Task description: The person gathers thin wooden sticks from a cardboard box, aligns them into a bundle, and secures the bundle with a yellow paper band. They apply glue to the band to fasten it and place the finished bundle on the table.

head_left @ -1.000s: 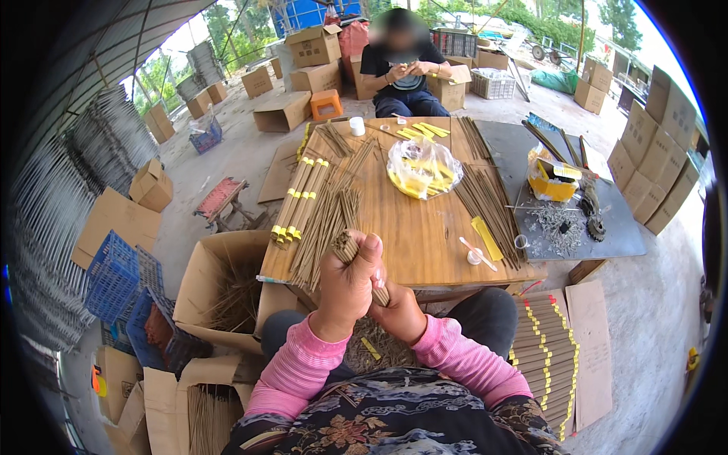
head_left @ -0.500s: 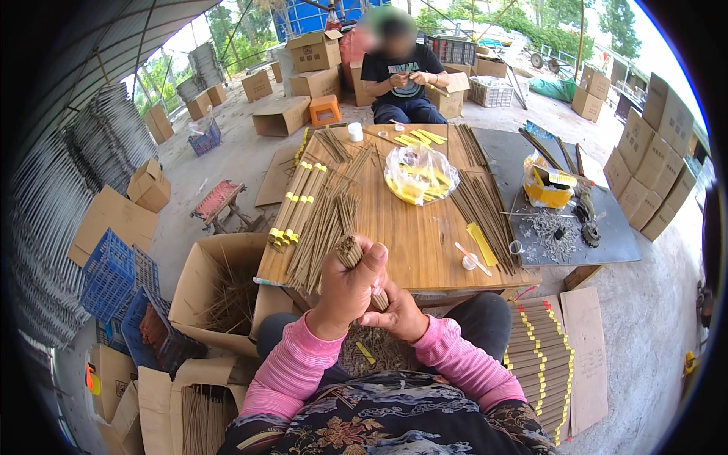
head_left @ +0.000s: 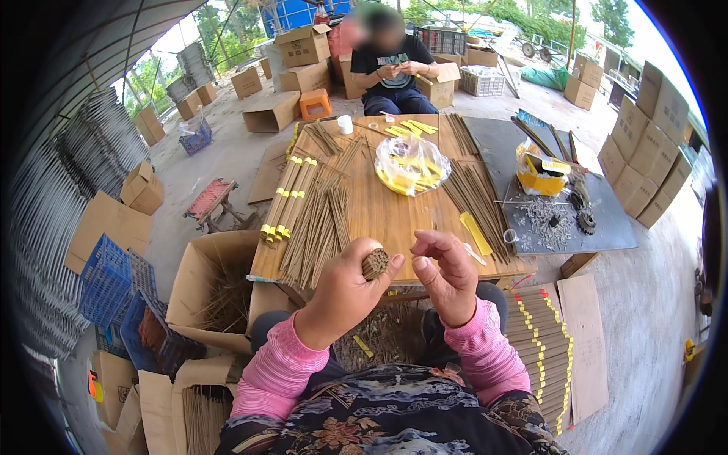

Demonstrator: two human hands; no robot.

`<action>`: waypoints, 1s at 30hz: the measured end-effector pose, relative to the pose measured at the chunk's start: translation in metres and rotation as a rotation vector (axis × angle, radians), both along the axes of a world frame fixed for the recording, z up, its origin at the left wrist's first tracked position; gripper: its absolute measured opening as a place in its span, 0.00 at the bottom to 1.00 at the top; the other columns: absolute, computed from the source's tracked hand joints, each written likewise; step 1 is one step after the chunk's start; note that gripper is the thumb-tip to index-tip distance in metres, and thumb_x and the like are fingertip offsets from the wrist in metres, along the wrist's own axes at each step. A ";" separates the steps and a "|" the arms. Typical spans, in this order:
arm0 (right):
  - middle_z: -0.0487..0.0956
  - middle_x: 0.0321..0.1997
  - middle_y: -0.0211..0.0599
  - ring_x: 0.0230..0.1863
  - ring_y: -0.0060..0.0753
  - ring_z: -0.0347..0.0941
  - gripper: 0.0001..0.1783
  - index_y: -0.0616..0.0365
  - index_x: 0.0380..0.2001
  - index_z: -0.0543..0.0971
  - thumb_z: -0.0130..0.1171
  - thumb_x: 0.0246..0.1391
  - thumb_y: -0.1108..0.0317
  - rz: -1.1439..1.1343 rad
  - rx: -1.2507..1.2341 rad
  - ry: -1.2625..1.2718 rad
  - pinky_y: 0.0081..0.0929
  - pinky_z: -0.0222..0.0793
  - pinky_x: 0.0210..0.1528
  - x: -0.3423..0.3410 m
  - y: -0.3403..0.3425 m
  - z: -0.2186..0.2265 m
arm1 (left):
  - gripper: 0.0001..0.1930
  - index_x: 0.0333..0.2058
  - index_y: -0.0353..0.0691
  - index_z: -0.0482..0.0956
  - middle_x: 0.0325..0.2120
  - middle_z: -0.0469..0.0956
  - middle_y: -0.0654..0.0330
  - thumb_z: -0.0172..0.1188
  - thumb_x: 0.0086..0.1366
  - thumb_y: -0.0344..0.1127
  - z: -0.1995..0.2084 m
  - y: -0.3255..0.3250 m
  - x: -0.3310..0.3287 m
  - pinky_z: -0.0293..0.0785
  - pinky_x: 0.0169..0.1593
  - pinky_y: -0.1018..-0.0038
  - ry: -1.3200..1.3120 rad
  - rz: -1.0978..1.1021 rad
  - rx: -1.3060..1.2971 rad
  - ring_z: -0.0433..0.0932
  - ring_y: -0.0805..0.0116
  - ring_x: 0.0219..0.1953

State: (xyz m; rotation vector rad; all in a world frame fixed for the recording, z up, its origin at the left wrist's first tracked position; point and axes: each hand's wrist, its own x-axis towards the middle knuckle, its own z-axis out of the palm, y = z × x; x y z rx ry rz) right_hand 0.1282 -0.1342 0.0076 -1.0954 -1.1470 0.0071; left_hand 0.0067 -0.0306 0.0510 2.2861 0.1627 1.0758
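Observation:
My left hand (head_left: 334, 288) is wrapped round a bundle of thin brown incense sticks (head_left: 375, 264), whose round end faces up beside the thumb. Just to the right, my right hand (head_left: 449, 279) is raised and empty, fingers bent and apart, not touching the bundle. Beyond the hands is a wooden table (head_left: 394, 220). On its left lie loose incense sticks (head_left: 315, 235) and bundles with yellow bands (head_left: 290, 193). A clear plastic bag with yellow strips (head_left: 412, 168) sits farther back. More sticks (head_left: 478, 201) and a yellow paper strip (head_left: 475, 233) lie on the right.
A cardboard box (head_left: 212, 284) holding sticks stands left of my knees. Banded bundles (head_left: 540, 349) lie at the lower right. A dark side table (head_left: 607, 231) carries a yellow box (head_left: 543, 180) and scraps. Across the table sits a person (head_left: 394, 76), hands together.
My right hand has let go of the bundle and moved right, its fingers opening. My left hand still grips the bundle, now turned with its end showing more. The view has shifted slightly.

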 end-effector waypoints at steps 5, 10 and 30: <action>0.71 0.26 0.38 0.26 0.33 0.69 0.25 0.61 0.38 0.72 0.64 0.40 0.56 -0.115 -0.074 -0.474 0.25 0.66 0.27 0.000 -0.013 0.037 | 0.17 0.38 0.35 0.66 0.22 0.73 0.52 0.61 0.52 0.30 -0.003 -0.007 0.001 0.70 0.25 0.71 0.100 -0.017 0.105 0.76 0.58 0.24; 0.69 0.20 0.35 0.21 0.37 0.68 0.18 0.57 0.29 0.71 0.60 0.43 0.55 -0.162 -0.074 -0.610 0.28 0.64 0.23 0.002 -0.012 0.034 | 0.20 0.44 0.34 0.63 0.26 0.74 0.50 0.58 0.52 0.27 -0.013 -0.013 0.005 0.72 0.28 0.69 0.224 -0.057 0.139 0.77 0.52 0.29; 0.71 0.15 0.41 0.17 0.43 0.70 0.08 0.60 0.19 0.70 0.53 0.48 0.70 -0.084 -0.139 -0.254 0.32 0.64 0.19 0.002 -0.020 0.003 | 0.14 0.42 0.36 0.64 0.23 0.65 0.66 0.38 0.68 0.40 -0.015 -0.017 -0.008 0.62 0.26 0.84 0.615 -0.580 -0.759 0.62 0.81 0.21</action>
